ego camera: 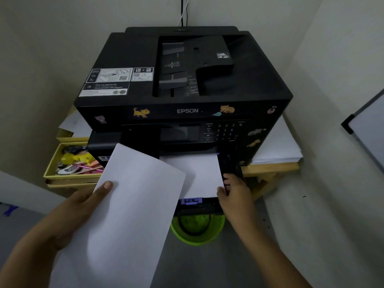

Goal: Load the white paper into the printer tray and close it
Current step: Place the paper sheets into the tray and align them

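A black Epson printer (182,80) stands on a wooden table, its paper tray (197,206) pulled out toward me. White sheets (199,175) lie in the tray. My left hand (83,206) holds a stack of white paper (128,204) from below, thumb on top, tilted over the tray's left side. My right hand (232,190) is at the tray's right side, fingers curled on the edge of the loaded sheets and the tray's black side rail. The tray's left part is hidden by the held paper.
A yellow drawer (62,163) with small items sticks out left of the printer. A pile of white paper (278,148) lies on the wooden table (270,169) at the right. A green basket (197,229) sits on the floor under the tray. Walls close in on both sides.
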`<state>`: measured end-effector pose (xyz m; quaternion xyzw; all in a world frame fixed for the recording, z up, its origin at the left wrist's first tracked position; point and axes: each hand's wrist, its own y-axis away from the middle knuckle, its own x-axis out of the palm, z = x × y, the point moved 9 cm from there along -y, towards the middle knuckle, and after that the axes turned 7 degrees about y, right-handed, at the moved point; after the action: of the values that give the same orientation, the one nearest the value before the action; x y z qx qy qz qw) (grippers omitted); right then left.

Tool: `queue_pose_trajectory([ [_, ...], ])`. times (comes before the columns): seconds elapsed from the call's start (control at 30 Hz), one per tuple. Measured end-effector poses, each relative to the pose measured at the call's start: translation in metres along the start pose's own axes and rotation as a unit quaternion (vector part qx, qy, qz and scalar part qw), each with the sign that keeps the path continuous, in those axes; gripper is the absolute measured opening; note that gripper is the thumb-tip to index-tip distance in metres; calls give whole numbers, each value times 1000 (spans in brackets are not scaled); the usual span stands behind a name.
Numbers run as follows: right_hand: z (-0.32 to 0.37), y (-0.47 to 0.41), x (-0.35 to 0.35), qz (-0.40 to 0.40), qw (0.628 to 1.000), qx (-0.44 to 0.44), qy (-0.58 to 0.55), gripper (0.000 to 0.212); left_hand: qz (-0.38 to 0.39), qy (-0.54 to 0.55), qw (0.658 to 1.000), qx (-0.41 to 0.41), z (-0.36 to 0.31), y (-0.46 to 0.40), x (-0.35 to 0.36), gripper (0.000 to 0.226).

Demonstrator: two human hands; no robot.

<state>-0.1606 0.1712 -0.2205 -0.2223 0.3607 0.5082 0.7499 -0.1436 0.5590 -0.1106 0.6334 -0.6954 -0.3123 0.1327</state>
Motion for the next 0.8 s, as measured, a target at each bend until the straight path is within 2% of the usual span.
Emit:
queue_pose_trajectory([
  [0.03,6,3,0,-12,999,-29,30,52,2,3,1000,5,1,-1,-2,103],
  [0.1,23,11,2,-15,989,-108,96,54,-2,17,1000,13,5,-4,-9,69],
  [0.17,33,15,11,31,980,-165,104,51,-18,14,1000,8,14,-8,-22,50],
  [0.27,34,14,23,100,975,-181,79,45,-20,1,1000,-5,25,-11,-32,50],
  [0.43,38,5,22,99,965,-213,119,28,-26,15,999,-12,37,-15,-42,52],
  [0.57,42,7,24,95,949,-245,176,28,-19,27,999,-16,41,-16,-43,51],
  [0.8,45,-4,28,157,938,-272,150,33,-10,27,999,-17,39,-16,-42,52],
])
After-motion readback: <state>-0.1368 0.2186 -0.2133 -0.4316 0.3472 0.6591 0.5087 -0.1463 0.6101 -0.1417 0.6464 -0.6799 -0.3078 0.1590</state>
